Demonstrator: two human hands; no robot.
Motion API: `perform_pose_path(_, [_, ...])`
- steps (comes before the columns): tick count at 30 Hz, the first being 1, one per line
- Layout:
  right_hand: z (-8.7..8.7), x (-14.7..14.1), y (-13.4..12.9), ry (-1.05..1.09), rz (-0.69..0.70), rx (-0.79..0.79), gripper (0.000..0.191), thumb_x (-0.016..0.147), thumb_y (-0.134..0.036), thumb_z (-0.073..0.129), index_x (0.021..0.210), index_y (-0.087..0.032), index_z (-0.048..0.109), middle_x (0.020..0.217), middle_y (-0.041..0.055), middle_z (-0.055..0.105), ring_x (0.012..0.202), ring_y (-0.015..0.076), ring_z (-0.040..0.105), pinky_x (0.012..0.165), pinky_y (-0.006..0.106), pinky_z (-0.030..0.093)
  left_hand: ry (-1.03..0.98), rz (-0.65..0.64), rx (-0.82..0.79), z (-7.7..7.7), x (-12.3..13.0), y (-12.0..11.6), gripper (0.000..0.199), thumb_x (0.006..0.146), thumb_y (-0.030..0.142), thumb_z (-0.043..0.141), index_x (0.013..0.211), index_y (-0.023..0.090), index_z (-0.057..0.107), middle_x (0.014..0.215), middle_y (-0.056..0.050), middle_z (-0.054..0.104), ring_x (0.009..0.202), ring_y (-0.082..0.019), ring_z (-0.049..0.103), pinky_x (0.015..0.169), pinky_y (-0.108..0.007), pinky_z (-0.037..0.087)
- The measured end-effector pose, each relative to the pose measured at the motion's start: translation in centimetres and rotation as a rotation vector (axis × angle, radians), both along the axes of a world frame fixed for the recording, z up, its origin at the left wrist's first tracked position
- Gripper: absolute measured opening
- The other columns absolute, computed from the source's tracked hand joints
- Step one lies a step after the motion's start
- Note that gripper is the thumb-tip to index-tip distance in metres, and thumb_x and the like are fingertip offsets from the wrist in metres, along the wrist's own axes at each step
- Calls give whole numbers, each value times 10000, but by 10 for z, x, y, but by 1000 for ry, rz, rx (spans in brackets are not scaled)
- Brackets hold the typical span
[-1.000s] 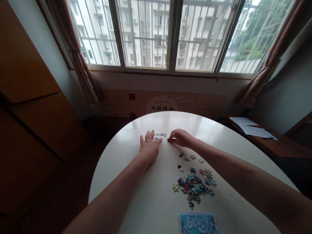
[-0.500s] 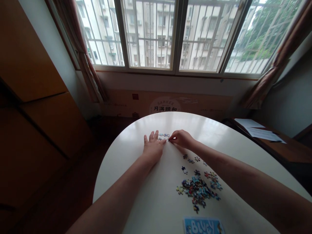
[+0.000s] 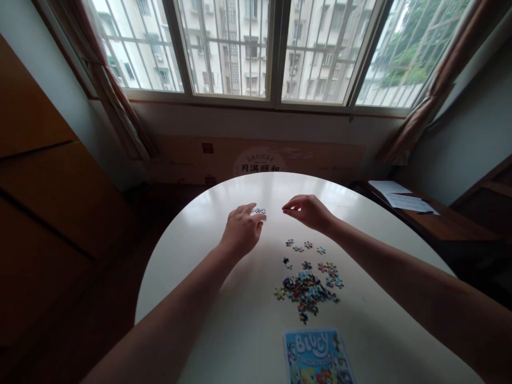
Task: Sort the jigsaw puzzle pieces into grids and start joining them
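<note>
**Small start, large heap left**

On the worktop (image 3: 240, 325), a small cluster of puzzle pieces (image 3: 260, 210) lies at the left hand (image 3: 242, 229), its fingers loosely parted (whether the pieces interlock, I cannot tell). The right hand (image 3: 310, 210) pinches what looks like one dark piece (image 3: 285, 208). Most pieces appear unplaced, in a heap (image 3: 306, 290) nearer the wearer.

Arms, two, bare, both reaching forward from where I stand: left arm (image 3: 172, 306), right arm (image 3: 394, 272). Left hand (image 3: 242, 228), one: palm down, fingers loosely parted. Right hand (image 3: 311, 212), one: thumb and forefinger pinched.
</note>
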State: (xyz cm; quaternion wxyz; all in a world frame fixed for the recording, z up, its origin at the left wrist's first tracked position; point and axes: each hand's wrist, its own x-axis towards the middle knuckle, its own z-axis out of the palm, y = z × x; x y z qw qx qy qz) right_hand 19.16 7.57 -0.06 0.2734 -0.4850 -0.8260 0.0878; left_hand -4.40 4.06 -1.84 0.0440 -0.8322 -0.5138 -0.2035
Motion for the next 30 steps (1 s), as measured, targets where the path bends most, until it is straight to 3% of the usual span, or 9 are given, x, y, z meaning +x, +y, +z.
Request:
perform_pose_path(4, [13, 48, -49, 63, 61, -154, 158, 879, -326, 695, 926, -219, 802, 910, 41, 742, 753, 142, 665, 721, 279, 522, -28, -368, -178, 11, 9, -14, 215, 964, 332, 595, 1082, 216, 732, 1104, -69, 713, 970, -223, 651, 861, -372, 509])
perform_pose_path(8, [10, 70, -98, 17, 189, -420, 159, 879, -343, 707, 956, -238, 798, 897, 28, 731, 750, 118, 652, 673, 244, 494, 47, -527, -262, 12, 16, -22, 171, 912, 352, 670, 845, 199, 703, 858, -15, 685, 682, -130, 578, 615, -258, 403])
perform_pose_path(11, [2, 65, -119, -26, 215, -401, 128, 900, -286, 689, 964, -243, 792, 912, 18, 720, 768, 106, 644, 673, 233, 462, 113, -540, -258, 12, 19, -24, 329, 893, 370, 681, 656, 166, 580, 675, 5, 592, 573, -102, 469, 549, -257, 307])
perform_pose_path(14, [-4, 57, -126, -117, 213, -319, 117, 890, -257, 701, 973, -257, 784, 936, 4, 713, 803, 108, 640, 707, 245, 432, 152, -527, -261, 12, 19, -24, 425, 898, 400, 661, 587, 168, 487, 595, 16, 512, 536, -99, 390, 536, -275, 260])
perform_pose_path(23, [-7, 48, -127, -188, 155, -282, 78, 841, -299, 755, 902, -264, 788, 906, -1, 712, 763, 126, 617, 655, 250, 354, 209, -484, -351, 4, 23, -19, 441, 896, 406, 638, 569, 183, 444, 576, 14, 484, 552, -120, 378, 549, -295, 255])
perform_pose_path(30, [-9, 50, -124, -143, 137, -360, 83, 835, -240, 733, 890, -265, 790, 883, -7, 716, 791, 124, 614, 697, 254, 384, 222, -456, -394, 6, 24, -19, 457, 893, 415, 637, 571, 183, 410, 595, 5, 494, 566, -124, 373, 562, -303, 256])
